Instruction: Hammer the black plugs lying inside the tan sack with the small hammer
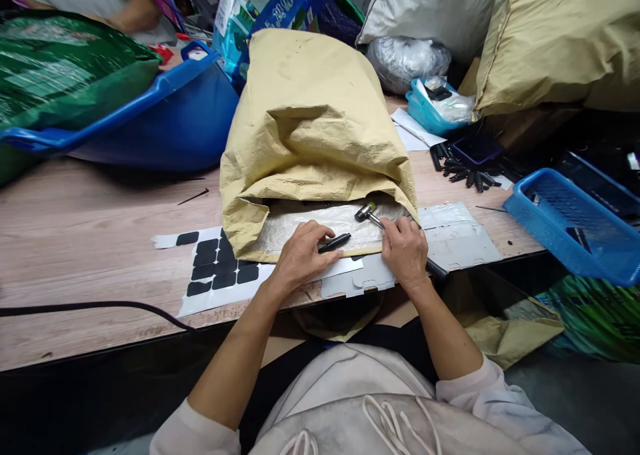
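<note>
My left hand [309,250] is closed on a small black pen-like tube [334,242], its tip pointing right. In my right hand [405,247] is a small hammer [367,212]; its metal head lies up and left of the fist, and its black handle end sticks out below. Both hands rest at the open mouth of a large tan sack [320,128], whose whitish woven lining shows inside. Beneath the sack's left front edge lies a white sheet with black rounded-square stickers [225,268]. Grey card [455,235] lies flat to the right.
A blue tub [165,122] and green bag [65,68] stand at the left. Several black tubes [470,173] lie near a blue basket [575,222] at right. Stuffed sacks [560,42] line the back. A black cable [100,304] crosses the table; another person's arm [135,8] shows behind.
</note>
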A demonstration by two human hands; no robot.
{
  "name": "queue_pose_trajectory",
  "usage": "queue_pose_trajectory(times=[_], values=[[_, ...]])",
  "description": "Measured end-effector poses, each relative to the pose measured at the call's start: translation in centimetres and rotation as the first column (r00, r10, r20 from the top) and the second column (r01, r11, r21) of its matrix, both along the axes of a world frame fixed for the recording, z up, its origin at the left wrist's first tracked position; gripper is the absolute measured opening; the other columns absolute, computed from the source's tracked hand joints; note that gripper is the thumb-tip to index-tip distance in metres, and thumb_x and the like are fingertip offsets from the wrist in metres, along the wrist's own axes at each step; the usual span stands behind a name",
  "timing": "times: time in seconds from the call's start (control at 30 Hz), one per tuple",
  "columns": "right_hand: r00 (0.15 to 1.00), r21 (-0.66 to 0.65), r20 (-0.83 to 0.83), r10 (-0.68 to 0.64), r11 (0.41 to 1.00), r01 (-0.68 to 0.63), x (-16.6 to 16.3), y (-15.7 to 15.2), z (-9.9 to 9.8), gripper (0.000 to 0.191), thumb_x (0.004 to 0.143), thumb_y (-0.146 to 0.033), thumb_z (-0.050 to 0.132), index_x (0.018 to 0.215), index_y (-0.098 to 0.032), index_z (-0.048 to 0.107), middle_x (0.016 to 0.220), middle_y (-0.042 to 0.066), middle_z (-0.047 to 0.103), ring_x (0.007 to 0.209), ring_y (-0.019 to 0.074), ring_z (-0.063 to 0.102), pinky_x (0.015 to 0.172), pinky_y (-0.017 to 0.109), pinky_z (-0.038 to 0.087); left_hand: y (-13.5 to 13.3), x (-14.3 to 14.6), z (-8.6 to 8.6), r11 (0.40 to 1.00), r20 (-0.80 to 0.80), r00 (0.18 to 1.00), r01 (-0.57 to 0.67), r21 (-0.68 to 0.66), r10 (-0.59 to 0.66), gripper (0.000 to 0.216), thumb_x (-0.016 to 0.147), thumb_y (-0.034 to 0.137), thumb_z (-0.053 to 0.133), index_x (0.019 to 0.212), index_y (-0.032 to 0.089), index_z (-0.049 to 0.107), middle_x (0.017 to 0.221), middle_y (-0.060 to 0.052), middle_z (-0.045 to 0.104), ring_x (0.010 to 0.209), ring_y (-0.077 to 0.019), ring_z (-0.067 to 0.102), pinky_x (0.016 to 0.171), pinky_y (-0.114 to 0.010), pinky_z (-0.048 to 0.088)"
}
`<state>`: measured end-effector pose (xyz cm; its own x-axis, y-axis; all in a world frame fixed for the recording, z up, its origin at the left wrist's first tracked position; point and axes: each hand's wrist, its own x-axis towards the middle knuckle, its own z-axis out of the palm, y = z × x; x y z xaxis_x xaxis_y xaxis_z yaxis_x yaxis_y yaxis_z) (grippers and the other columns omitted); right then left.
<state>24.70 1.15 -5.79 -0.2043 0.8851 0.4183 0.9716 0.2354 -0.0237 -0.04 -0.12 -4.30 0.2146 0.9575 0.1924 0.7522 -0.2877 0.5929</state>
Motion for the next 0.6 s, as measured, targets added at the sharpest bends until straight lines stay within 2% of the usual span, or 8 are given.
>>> queue_pose_trajectory(times=[0.17,0.27,0.37,0.47,0.6], values=[[1.0,-0.011,-0.014,0.002,1.0,-0.002,0.1,0.4,-0.2,0.03,0.102,-0.027,0.054,0.126,-0.023,0.072,0.1,0.01,0.064,0.095,0.026,0.05,0.081,0.036,0.036,1.3,0.3,-1.3,0.998,0.11,0.994,0.003,-0.069,0.004,0.014,0.084,0.033,0.076,0.092,0.023,0.073,0.09,-0.003,0.07,0.093,-0.0242,0.062,0.087,-0.038,0.049],[0.999,-0.028,-0.04,0.017,0.999,-0.018,0.2,0.4,0.3,0.029,0.102,-0.024,0.052,0.122,-0.022,0.073,0.098,0.009,0.064,0.094,0.0253,0.051,0.082,0.035,0.038,1.4,0.0,-1.5,0.996,0.165,0.986,-0.009,-0.093,0.025,0.013,0.082,0.032,0.078,0.091,0.023,0.074,0.09,-0.002,0.071,0.094,-0.0239,0.063,0.087,-0.038,0.05],[0.991,-0.012,-0.125,0.046,0.999,-0.047,0.0,-0.3,1.1,0.034,0.107,-0.026,0.045,0.126,-0.02,0.073,0.098,0.009,0.065,0.094,0.0243,0.055,0.083,0.034,0.043,1.3,-0.1,-1.5,0.995,0.189,0.981,-0.027,-0.092,0.044,0.012,0.08,0.03,0.078,0.09,0.024,0.075,0.09,-0.002,0.071,0.095,-0.024,0.063,0.087,-0.038,0.05],[0.949,-0.03,-0.283,0.139,0.988,-0.154,-0.8,-1.7,1.7,0.039,0.11,-0.031,0.039,0.131,-0.019,0.07,0.101,0.009,0.066,0.092,0.0213,0.061,0.081,0.03,0.048,1.2,0.0,-1.5,0.996,0.22,0.974,-0.027,-0.088,0.046,0.011,0.08,0.029,0.079,0.09,0.024,0.077,0.087,-0.002,0.069,0.094,-0.0238,0.063,0.088,-0.038,0.049],[0.838,-0.069,-0.465,0.286,0.932,-0.357,-2.1,-3.5,1.8,0.039,0.111,-0.03,0.038,0.135,-0.019,0.067,0.104,0.008,0.068,0.095,0.0189,0.067,0.086,0.028,0.054,1.1,0.0,-1.4,0.995,0.28,0.959,-0.022,-0.097,0.049,0.01,0.08,0.027,0.079,0.09,0.024,0.079,0.084,-0.002,0.067,0.09,-0.0225,0.062,0.086,-0.037,0.049]])
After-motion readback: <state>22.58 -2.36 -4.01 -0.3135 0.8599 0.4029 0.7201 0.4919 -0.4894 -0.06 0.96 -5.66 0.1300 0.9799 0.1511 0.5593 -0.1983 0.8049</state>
